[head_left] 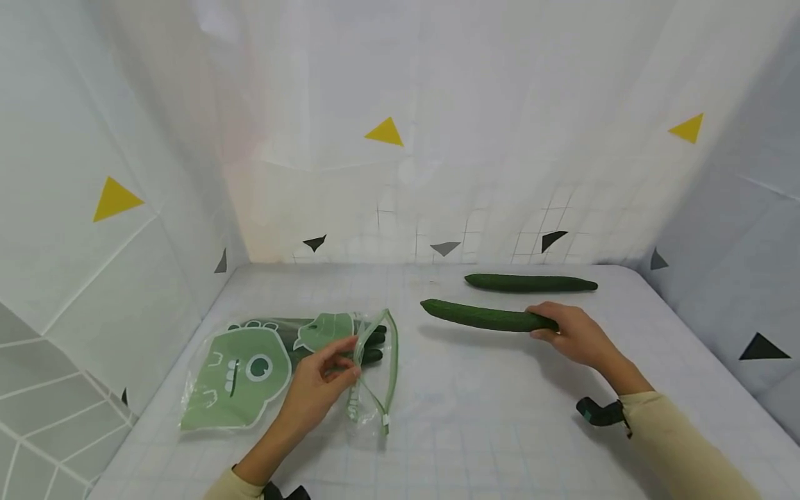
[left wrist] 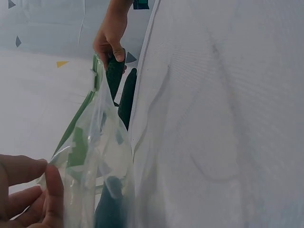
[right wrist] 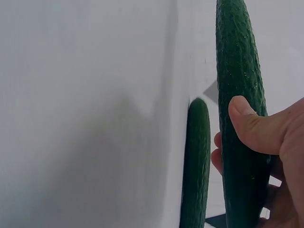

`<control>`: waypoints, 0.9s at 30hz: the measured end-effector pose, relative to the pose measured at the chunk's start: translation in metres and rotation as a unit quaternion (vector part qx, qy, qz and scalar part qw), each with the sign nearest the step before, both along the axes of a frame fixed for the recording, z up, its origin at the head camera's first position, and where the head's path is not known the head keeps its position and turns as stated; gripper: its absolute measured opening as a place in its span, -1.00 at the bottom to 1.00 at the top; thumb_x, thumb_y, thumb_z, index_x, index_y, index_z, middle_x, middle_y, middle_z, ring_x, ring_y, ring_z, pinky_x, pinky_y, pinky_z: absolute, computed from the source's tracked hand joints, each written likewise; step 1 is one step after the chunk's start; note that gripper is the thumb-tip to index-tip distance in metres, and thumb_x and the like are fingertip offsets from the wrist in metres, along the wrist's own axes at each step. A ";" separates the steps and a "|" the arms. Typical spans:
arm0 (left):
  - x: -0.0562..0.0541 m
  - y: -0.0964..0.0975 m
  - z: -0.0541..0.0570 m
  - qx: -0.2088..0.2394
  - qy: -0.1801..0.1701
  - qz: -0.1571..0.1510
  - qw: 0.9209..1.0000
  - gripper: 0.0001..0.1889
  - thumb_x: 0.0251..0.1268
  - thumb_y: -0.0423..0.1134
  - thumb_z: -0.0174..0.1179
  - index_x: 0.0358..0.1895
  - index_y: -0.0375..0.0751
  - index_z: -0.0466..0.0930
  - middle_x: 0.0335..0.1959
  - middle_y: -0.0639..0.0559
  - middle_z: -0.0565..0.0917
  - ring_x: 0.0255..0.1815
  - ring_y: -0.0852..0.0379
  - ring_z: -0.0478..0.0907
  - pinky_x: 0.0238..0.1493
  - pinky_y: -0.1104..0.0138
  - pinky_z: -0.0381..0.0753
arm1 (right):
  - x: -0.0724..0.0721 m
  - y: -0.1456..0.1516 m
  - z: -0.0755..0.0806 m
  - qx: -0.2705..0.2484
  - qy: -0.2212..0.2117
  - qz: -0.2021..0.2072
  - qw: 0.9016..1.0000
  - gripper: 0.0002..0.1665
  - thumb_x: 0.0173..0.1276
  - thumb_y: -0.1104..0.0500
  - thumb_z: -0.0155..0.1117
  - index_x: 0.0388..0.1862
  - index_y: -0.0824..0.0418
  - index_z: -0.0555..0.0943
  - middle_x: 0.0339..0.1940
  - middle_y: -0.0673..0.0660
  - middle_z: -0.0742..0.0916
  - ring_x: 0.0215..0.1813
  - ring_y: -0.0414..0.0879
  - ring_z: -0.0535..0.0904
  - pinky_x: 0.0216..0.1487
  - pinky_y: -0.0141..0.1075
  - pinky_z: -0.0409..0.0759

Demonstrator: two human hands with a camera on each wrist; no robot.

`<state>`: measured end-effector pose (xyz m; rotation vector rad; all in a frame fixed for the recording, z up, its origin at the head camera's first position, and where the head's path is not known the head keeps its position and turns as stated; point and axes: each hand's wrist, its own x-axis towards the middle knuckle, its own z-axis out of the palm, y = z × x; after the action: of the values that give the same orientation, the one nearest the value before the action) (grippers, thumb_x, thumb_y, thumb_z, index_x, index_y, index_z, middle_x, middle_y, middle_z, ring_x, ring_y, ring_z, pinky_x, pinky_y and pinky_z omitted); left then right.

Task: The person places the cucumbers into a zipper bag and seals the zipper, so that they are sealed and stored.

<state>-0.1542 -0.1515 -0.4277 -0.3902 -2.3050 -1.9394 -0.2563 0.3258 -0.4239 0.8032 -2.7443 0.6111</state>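
My left hand [head_left: 319, 385] pinches the edge of a clear zip bag [head_left: 250, 375] printed with a green one-eyed monster. The bag lies flat on the left of the table, its green-edged mouth [head_left: 394, 361] held apart and facing right. Inside it are cucumbers [head_left: 375, 355], their dark ends showing near the mouth. In my right hand [head_left: 571, 333] is another cucumber [head_left: 481, 316], gripped by its right end above the table, its free tip pointing left to the bag. In the right wrist view the thumb [right wrist: 251, 123] presses along this cucumber's side.
One more cucumber [head_left: 531, 282] lies at the back right of the white table [head_left: 475, 430], behind the held one. White sheets [head_left: 437, 83] with yellow and dark triangles stand around the table's back and sides. A small white slider [head_left: 385, 419] sits on the bag's zip.
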 end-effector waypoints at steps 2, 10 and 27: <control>-0.001 0.000 0.001 0.000 0.004 -0.001 1.000 -0.46 0.29 -0.52 0.39 0.35 -0.29 0.59 0.23 -0.12 0.65 -0.05 0.00 0.67 -0.11 0.29 0.71 | 0.003 -0.005 0.001 -0.007 -0.005 0.005 1.000 -0.51 0.28 0.30 0.54 0.19 0.33 0.68 0.01 0.20 0.76 -0.04 0.09 0.68 -0.03 0.11 0.62; 0.000 0.000 0.001 0.006 -0.010 0.003 1.000 -0.46 0.29 -0.52 0.40 0.35 -0.27 0.60 0.23 -0.10 0.65 -0.05 0.00 0.65 -0.11 0.29 0.70 | 0.016 -0.025 -0.004 -0.023 -0.023 0.033 0.999 -0.53 0.29 0.29 0.54 0.18 0.27 0.70 0.01 0.07 0.76 -0.03 -0.04 0.66 0.01 0.05 0.62; 0.001 0.000 0.001 0.007 -0.007 -0.002 1.000 -0.44 0.30 -0.49 0.40 0.39 -0.28 0.56 0.26 -0.10 0.63 -0.03 0.00 0.66 -0.08 0.29 0.70 | 0.033 -0.073 -0.003 -0.039 -0.031 0.123 0.991 -0.54 0.30 0.25 0.55 0.18 0.19 0.69 -0.07 -0.12 0.71 -0.19 -0.26 0.55 -0.17 -0.22 0.57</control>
<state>-0.1536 -0.1512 -0.4266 -0.3805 -2.2993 -1.9663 -0.2237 0.2533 -0.4266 1.1302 -2.6777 0.7983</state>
